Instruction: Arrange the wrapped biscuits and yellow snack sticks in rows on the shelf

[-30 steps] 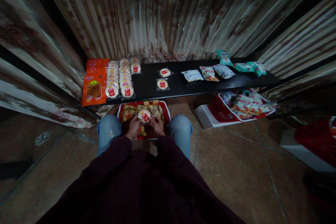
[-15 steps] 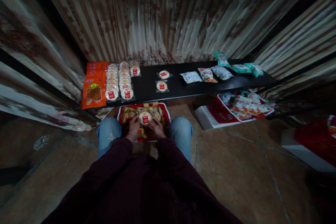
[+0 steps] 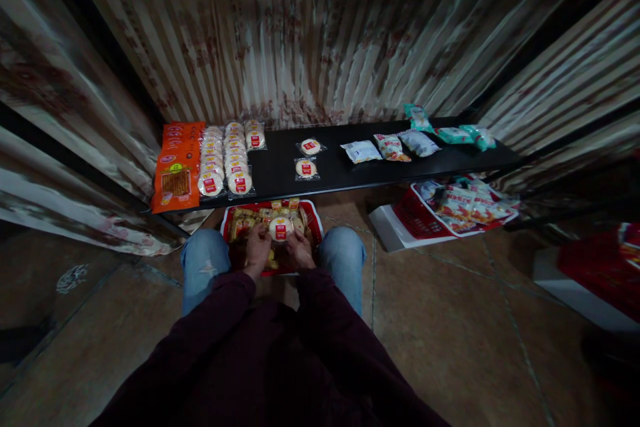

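Note:
Between my knees, my left hand [image 3: 257,245] and my right hand [image 3: 301,248] grip opposite edges of a round, pale wrapped rice cracker [image 3: 281,229] with a red label. Both hands are closed on its clear wrapper, above a red basket [image 3: 318,227] of wrapped snacks. On the black shelf [image 3: 280,180] in front, overlapping rows of the same crackers [image 3: 239,181] lie beside an orange snack bag [image 3: 175,170]. Two single crackers, one nearer [image 3: 306,168] and one farther back [image 3: 311,146], lie mid-shelf.
White and red snack packets [image 3: 393,147] and green packets [image 3: 453,135] lie on the shelf's right part. Below stands a red basket of bags [image 3: 417,217] beside a white box [image 3: 387,230]. Another red basket [image 3: 593,273] is at far right. Striped curtains [image 3: 300,47] hang behind the shelf.
The held cracker has shifted slightly right and tilted up a little between both hands. My left hand now closes more around its edge. The whole view has shifted slightly.

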A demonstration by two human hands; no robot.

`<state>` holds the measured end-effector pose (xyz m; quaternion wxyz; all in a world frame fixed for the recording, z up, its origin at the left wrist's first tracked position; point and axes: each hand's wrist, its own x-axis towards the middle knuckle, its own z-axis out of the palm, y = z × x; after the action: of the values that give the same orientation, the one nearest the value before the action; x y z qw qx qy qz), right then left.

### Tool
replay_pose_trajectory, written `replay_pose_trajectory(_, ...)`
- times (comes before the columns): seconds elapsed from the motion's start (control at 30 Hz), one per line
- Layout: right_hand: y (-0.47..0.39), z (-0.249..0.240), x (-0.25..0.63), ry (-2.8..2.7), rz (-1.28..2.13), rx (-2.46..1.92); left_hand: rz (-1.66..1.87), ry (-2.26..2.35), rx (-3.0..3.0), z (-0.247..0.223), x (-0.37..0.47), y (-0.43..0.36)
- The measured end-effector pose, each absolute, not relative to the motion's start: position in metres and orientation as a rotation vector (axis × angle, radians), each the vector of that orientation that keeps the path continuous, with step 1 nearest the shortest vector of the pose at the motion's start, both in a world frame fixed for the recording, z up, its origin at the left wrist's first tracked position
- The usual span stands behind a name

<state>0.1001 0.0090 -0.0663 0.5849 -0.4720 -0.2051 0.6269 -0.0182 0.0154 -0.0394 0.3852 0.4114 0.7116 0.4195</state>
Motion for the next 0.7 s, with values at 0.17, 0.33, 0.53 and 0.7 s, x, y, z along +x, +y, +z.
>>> replay_pose_trajectory(0.17,0.009,-0.059,0.100,-0.521,1.444,-1.091,1.058,1.779,1.364,-0.027,-0.009,0.005)
replay_pose_trajectory(0.33,0.008,-0.048,0.105,-0.655,1.520,-1.155,1.044,1.703,1.260,-0.023,0.003,0.003)
replay_pose_trajectory(0.53,0.005,-0.045,0.105,-0.732,1.627,-1.108,1.006,1.759,1.122,-0.027,0.001,0.004)
replay_pose_trajectory(0.7,0.004,-0.057,0.102,-0.749,1.694,-1.018,1.014,1.862,1.018,-0.037,-0.013,0.007)
